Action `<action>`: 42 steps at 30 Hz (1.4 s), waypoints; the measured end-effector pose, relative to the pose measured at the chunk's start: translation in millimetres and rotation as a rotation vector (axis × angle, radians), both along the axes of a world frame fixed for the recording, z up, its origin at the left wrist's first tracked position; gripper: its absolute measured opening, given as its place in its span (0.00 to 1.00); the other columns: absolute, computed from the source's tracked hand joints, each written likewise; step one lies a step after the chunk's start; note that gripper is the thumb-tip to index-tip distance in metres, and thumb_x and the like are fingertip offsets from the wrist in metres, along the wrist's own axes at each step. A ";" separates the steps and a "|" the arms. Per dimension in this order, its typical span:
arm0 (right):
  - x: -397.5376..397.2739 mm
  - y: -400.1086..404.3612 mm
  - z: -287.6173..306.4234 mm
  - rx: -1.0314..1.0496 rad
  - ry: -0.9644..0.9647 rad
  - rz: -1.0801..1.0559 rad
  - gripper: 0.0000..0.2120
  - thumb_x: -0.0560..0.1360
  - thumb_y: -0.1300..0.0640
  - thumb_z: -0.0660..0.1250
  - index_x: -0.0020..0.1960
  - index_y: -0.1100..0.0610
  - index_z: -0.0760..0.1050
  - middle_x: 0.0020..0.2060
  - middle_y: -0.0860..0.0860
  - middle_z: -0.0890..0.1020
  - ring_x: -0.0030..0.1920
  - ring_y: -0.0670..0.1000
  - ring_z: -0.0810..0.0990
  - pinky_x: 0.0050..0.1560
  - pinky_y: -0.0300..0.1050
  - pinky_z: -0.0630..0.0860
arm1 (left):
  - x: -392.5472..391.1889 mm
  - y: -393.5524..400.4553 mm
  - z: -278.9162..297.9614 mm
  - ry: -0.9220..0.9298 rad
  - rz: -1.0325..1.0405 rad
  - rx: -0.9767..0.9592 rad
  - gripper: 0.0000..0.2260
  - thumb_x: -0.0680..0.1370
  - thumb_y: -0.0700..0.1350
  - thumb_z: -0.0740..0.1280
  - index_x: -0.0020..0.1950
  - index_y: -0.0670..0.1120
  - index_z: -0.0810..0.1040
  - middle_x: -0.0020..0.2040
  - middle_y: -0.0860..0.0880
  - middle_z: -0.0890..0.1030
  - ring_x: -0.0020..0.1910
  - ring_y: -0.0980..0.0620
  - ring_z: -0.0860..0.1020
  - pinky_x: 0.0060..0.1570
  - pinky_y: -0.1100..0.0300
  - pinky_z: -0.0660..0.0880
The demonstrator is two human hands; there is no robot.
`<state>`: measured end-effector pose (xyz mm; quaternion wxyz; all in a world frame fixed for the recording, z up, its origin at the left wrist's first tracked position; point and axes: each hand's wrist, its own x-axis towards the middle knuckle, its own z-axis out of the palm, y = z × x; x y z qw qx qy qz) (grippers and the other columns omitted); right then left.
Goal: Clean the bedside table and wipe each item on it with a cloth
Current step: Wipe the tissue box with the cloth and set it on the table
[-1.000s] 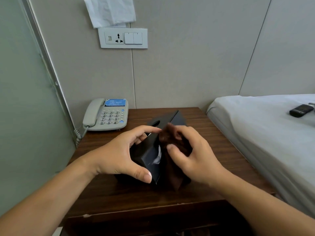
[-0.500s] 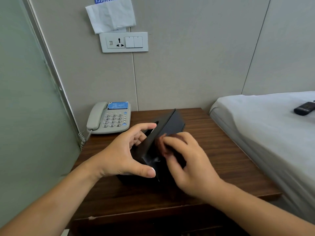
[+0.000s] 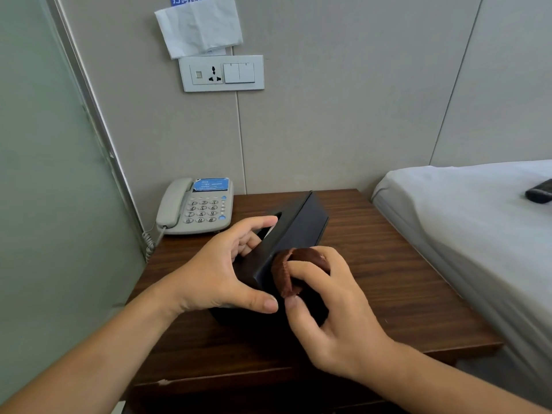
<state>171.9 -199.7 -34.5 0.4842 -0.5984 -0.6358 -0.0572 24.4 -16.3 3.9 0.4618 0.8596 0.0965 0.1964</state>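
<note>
Centre of the bedside table [image 3: 388, 264], and the black tissue box [image 3: 301, 231] is tipped up on its edge, slot side facing toward nine o'clock, long axis running from the near middle up toward one o'clock. The left hand [image 3: 221, 270] grips it from the nine o'clock side: thumb curled along the near end, fingers hooked over the top by the slot. The right hand [image 3: 325, 312] comes in from five o'clock with the brown cloth [image 3: 286, 273] bunched under curled fingers and thumb, and the cloth is pressed against the box's right-facing side, down at the near end.

Up at eleven o'clock on the tabletop sits the grey telephone [image 3: 197, 207], handset in its cradle, coiled cord dropping off the table's left edge, well apart from the box. On the wall above it, at twelve o'clock, a white socket and switch plate [image 3: 222, 73], with a crumpled white paper [image 3: 200, 23] tucked just over it. Out at three o'clock lies the bed [image 3: 466, 216] in a white sheet, and a dark remote control [image 3: 540, 192] rests on it at the frame's edge.
</note>
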 end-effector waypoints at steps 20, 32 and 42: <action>-3.1 26.3 11.0 0.023 0.205 -0.199 0.19 0.78 0.39 0.66 0.68 0.41 0.77 0.65 0.41 0.72 0.67 0.42 0.71 0.61 0.36 0.73 | -4.9 -2.5 1.2 -0.004 0.065 0.011 0.49 0.62 0.40 0.86 0.78 0.56 0.68 0.65 0.50 0.80 0.67 0.55 0.78 0.62 0.66 0.75; 14.1 29.9 15.3 0.019 0.249 -0.112 0.19 0.80 0.55 0.68 0.70 0.46 0.73 0.60 0.41 0.79 0.63 0.44 0.77 0.61 0.44 0.78 | -0.4 -21.3 8.7 0.203 0.010 0.313 0.63 0.61 0.52 0.87 0.80 0.71 0.45 0.68 0.76 0.62 0.72 0.68 0.65 0.72 0.63 0.69; -3.9 1.9 -8.5 0.074 -0.036 -0.055 0.14 0.78 0.54 0.68 0.63 0.49 0.79 0.59 0.47 0.75 0.57 0.50 0.78 0.51 0.48 0.79 | -5.5 -23.3 1.6 0.120 0.119 0.338 0.63 0.61 0.47 0.86 0.78 0.74 0.45 0.61 0.72 0.75 0.62 0.65 0.77 0.63 0.60 0.76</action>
